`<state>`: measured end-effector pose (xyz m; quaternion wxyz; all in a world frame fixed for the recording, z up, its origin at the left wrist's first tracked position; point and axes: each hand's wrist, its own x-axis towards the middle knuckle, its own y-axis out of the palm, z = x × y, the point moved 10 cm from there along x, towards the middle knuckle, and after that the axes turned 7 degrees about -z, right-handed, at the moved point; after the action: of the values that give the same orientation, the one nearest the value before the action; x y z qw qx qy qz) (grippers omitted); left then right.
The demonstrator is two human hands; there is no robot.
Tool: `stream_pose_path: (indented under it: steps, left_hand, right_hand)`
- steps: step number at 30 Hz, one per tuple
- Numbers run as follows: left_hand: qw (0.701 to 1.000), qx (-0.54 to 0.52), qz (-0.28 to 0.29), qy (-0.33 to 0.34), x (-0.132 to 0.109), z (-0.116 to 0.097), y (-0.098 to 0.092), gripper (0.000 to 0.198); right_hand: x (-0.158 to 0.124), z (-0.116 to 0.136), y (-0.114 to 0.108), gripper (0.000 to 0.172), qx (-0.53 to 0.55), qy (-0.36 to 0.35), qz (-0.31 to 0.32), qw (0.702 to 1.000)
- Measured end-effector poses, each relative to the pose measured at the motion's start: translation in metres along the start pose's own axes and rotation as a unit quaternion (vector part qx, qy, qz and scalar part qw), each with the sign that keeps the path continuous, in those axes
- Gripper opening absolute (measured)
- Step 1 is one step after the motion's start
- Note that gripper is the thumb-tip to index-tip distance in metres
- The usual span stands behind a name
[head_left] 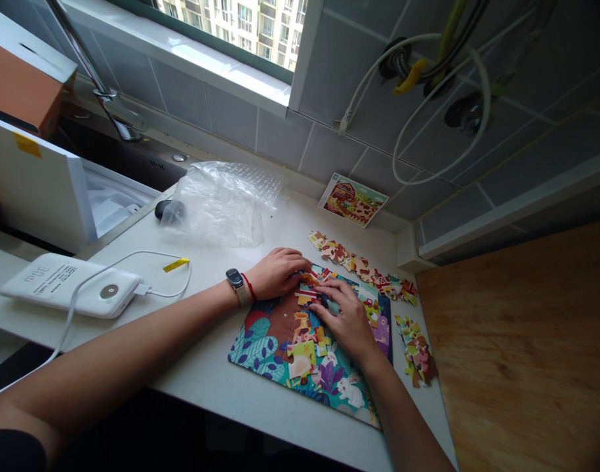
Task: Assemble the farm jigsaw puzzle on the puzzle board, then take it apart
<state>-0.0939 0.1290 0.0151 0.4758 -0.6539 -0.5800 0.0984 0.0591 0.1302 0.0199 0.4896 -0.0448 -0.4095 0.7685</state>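
Note:
A colourful board (pixel 260 357) with leaves and rabbits printed on it lies on the white counter, with loose jigsaw pieces (pixel 302 359) scattered over it. At the board's far left edge, my left hand (pixel 279 272) bends its fingers down, closed at a red and orange jigsaw piece (pixel 308 278); the fingertips are partly hidden. My right hand (pixel 346 318) rests palm down over the middle of the board. Its thumb and fingers are apart, touching or close above several pieces.
A farm picture card (pixel 353 200) leans against the tiled wall. Rows of jigsaw pieces (pixel 356 264) lie beyond the board, and more pieces (pixel 416 352) lie to its right. Crumpled clear plastic (pixel 221 206) and a white power bank (pixel 73 285) with a cable are on the left. A wooden panel (pixel 520 341) stands right.

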Motion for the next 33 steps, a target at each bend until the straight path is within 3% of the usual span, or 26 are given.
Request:
stream_pose_path:
  steps: [22,33]
  left_hand:
    - [0.999,0.03,0.016,0.035,-0.003,-0.009,0.0,0.023]
    - [0.999,0.015,0.025,0.036,-0.004,-0.008,0.0,0.019]
  right_hand:
    - [-0.002,0.026,0.005,0.019,-0.134,-0.075,0.046,0.987]
    - [-0.005,0.029,0.006,0.024,-0.11,-0.087,0.04,0.989]
